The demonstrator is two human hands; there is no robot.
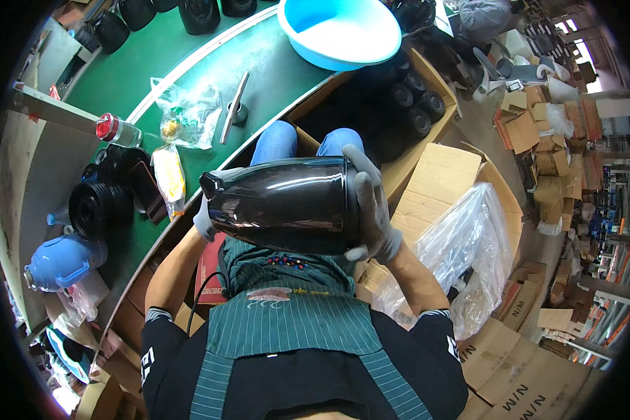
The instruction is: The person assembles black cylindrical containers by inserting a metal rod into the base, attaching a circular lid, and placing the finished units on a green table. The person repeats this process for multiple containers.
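A glossy black jug (283, 203) lies on its side between my two gloved hands, above my lap. Its spout points left and its wide base is to the right. My left hand (204, 218) grips the spout end; most of its fingers are hidden behind the jug. Spread across the base end, my right hand (374, 210) has its fingers over the upper edge and its thumb at the lower edge. Both hands wear grey gloves. The jug's far side and underside are out of sight.
Ahead is a green work surface (259, 52) with a light blue basin (339, 35), a metal rod (234, 107) and a plastic bag (189, 115). A carton (446, 98) of black parts stands ahead right; a plastic-lined box (462, 238) is at my right. A blue flask (63, 264) sits left.
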